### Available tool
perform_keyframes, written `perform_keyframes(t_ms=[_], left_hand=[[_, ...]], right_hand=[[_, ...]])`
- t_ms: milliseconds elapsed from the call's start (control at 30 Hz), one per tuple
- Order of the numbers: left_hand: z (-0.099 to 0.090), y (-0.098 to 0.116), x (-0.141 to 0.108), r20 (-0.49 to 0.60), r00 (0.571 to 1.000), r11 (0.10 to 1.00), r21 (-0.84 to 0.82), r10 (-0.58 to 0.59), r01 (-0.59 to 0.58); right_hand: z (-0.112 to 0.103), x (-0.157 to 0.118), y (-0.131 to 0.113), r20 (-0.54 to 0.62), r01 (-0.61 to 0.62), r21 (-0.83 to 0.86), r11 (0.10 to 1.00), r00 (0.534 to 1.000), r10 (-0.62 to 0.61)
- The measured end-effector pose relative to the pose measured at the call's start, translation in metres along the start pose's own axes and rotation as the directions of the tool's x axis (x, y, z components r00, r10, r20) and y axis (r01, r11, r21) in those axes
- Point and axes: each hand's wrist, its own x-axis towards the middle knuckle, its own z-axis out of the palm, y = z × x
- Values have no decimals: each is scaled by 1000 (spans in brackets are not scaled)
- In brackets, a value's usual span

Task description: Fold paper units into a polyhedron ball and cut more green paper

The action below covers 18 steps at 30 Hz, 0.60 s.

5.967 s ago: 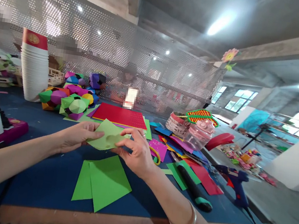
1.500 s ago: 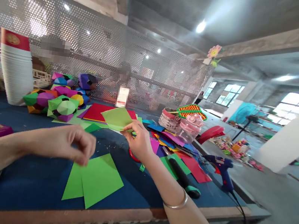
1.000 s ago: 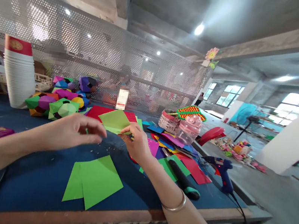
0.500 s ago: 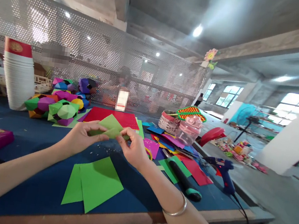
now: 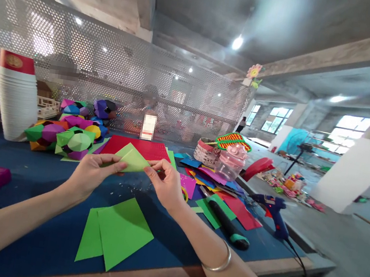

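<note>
A light green sheet of paper (image 5: pixel 133 160), partly folded, is held up above the table between both hands. My left hand (image 5: pixel 94 174) pinches its left side with thumb and fingers. My right hand (image 5: pixel 164 184) grips the right corner between thumb and forefinger. Below them, two overlapping green paper squares (image 5: pixel 125 234) lie flat on the blue table top (image 5: pixel 58 231). Just behind the held paper rests a red stack of paper (image 5: pixel 155 150).
Folded paper balls (image 5: pixel 75 141) and a stack of paper cups (image 5: pixel 17 102) stand at left. On the right are a black-handled tool (image 5: pixel 226 222), a blue glue gun (image 5: pixel 273 211), coloured sheets (image 5: pixel 243 211), a pink-lidded bottle (image 5: pixel 231 162) and a small basket (image 5: pixel 206 151).
The green paper's loose flap has come over, so its layers now lie closer together. My left hand has shifted slightly left and down. The whole view has tilted a little.
</note>
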Motion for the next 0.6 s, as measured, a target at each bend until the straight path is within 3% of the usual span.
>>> perform_keyframes(t_ms=[167,367,600], left_hand=[[8,5,-7,-64,997,999,1,43,-43],[11,7,-9,-121,992,999,-1,45,-45],[8,7,-9,-99,991,993,86,92,-83]], right_hand=[[4,1,-1,-29,-57,47,997,998,58],[5,0,-4,-67,-76,-9,997,995,75],[9,-3,-2,-72,-35,-3,999,997,35]])
